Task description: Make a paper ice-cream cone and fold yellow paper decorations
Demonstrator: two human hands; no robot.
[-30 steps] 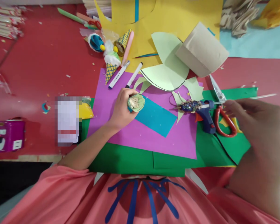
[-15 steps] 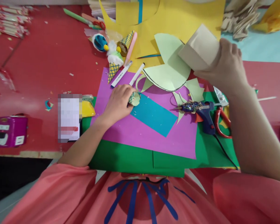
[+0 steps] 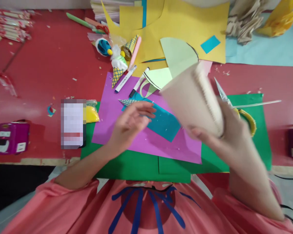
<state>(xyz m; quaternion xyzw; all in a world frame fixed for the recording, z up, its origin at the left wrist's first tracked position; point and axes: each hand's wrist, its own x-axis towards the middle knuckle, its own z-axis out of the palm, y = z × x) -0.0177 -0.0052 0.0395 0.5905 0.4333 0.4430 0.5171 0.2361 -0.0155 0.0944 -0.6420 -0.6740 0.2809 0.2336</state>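
I am holding the brown paper bag in my right hand. My fingers are wrapped tight around its bottom end. The bag is up in the air, above the right side of the purple paper. It is tilting, with its long side running from my right hand up and away to the left. My left hand is open and holding nothing. It is hovering over the middle of the purple paper, just left of the bag. The bag's near edge is pointing toward that open hand.
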